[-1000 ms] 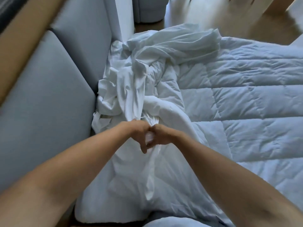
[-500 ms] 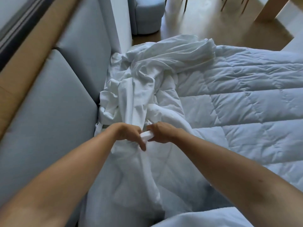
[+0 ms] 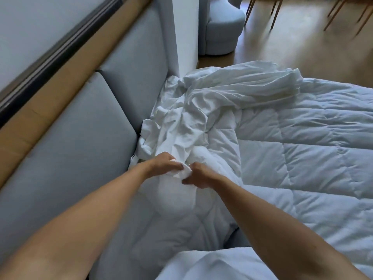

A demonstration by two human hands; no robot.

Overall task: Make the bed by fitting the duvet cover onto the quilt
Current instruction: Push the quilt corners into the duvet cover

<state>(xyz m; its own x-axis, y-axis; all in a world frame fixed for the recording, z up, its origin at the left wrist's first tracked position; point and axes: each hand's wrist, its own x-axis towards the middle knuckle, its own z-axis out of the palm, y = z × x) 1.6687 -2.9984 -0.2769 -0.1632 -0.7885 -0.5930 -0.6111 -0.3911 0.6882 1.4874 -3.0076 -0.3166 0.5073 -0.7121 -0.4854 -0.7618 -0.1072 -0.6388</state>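
Note:
A white quilted quilt (image 3: pixel 292 150) lies spread over the bed, reaching to the right edge of view. A crumpled white duvet cover (image 3: pixel 201 110) is bunched along the headboard side, over the quilt's left part. My left hand (image 3: pixel 165 164) grips a fold of the cover's cloth at the centre. My right hand (image 3: pixel 198 176) is right beside it, fingers curled round the same white bunch of cloth. The fingertips of both hands are partly buried in the fabric.
A grey padded headboard (image 3: pixel 80 150) with a wooden ledge (image 3: pixel 60 77) runs along the left. A white pillar (image 3: pixel 184 33), a grey pouf (image 3: pixel 222 29), wooden chair legs (image 3: pixel 343 15) and wooden floor (image 3: pixel 282 53) lie beyond the bed. A white pillow (image 3: pixel 212 265) sits at the bottom.
Both hands have drawn slightly apart and worked along the bunched cloth, still gripping it. My view has lifted, showing more of the headboard, ledge and floor.

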